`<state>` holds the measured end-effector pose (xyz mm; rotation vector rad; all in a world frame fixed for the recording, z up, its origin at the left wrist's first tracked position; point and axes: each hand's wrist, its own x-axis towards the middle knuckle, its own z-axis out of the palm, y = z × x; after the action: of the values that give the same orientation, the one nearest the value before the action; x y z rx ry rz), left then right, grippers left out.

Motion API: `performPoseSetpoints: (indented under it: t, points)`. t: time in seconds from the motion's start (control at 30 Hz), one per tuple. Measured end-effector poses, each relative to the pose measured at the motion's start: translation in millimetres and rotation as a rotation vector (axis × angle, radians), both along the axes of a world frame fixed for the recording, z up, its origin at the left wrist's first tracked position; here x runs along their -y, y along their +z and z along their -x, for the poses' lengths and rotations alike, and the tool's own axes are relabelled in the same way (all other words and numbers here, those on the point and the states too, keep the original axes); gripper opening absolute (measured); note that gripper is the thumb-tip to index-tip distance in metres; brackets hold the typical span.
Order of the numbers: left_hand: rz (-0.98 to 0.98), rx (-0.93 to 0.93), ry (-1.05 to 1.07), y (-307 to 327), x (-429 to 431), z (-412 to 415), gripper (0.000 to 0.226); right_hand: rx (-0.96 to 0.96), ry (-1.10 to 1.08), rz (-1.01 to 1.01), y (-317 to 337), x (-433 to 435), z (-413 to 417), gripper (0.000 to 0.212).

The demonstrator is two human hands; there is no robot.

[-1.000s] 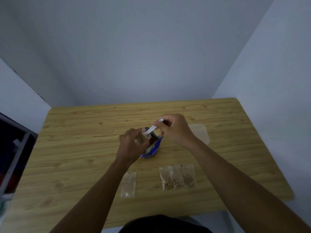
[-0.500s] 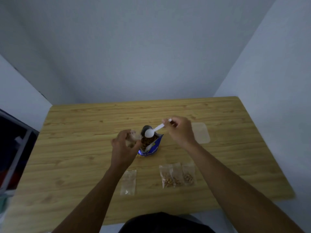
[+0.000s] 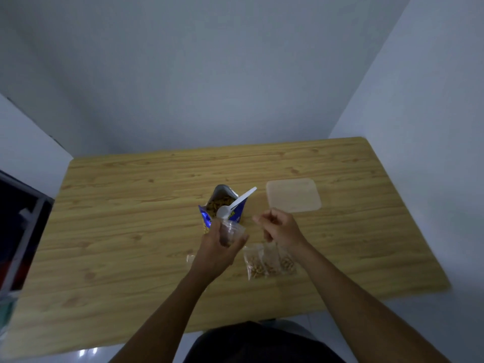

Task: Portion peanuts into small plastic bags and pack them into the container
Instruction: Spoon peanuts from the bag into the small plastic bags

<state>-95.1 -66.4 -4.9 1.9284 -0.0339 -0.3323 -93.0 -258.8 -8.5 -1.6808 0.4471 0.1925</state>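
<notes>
Left hand [image 3: 218, 247] fingers clenched; right hand [image 3: 281, 227] fingers loosely curled, empty.

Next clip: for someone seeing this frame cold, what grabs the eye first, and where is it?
Mid-table, the open blue peanut bag stands with a white plastic spoon left resting in its mouth. Just in front of it, the left hand holds a small clear bag up, while the empty right hand hovers beside it. Three filled small bags lie nearer the table's front edge, and a translucent container lid sits to the right.
</notes>
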Motion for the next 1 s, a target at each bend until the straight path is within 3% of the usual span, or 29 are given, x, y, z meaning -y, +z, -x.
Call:
performPoseSetpoints:
  t: [0.1, 0.2, 0.27, 0.37, 0.57, 0.7, 0.83, 1.0]
  points:
    - [0.075, -0.082, -0.055, -6.1, 11.7, 9.6, 0.042, -0.066, 0.12, -0.108, -6.3, 5.0, 20.2, 0.011]
    - [0.08, -0.112, -0.1, -18.3, 15.4, 12.8, 0.047, -0.115, 0.153, -0.072, -10.3, 6.1, 29.1, 0.02]
    - [0.061, -0.146, -0.141, -26.3, 19.7, 12.3, 0.048, -0.11, 0.119, -0.026, -16.2, 10.9, 29.9, 0.014]
    - [0.095, -0.197, -0.16, -34.8, 27.6, 12.5, 0.042, -0.117, 0.094, -0.036, -21.3, 23.9, 29.6, 0.001]
    - [0.059, -0.208, -0.167, -47.2, 44.3, 13.4, 0.025, -0.176, 0.049, -0.04, -40.6, 43.4, 35.5, 0.014]
    - [-0.056, -0.254, -0.201, -61.3, 47.8, 16.8, 0.017, -0.195, 0.019, 0.139, -62.8, 55.3, 44.1, 0.022]
    - [-0.169, -0.223, -0.176, -67.7, 41.5, 21.8, 0.019, -0.257, 0.074, 0.319, -81.6, 66.8, 48.8, 0.018]
    - [-0.315, -0.103, 0.102, -77.3, 10.5, 27.0, 0.014, -0.223, 0.06, 0.494, -81.4, 65.4, 48.3, 0.009]
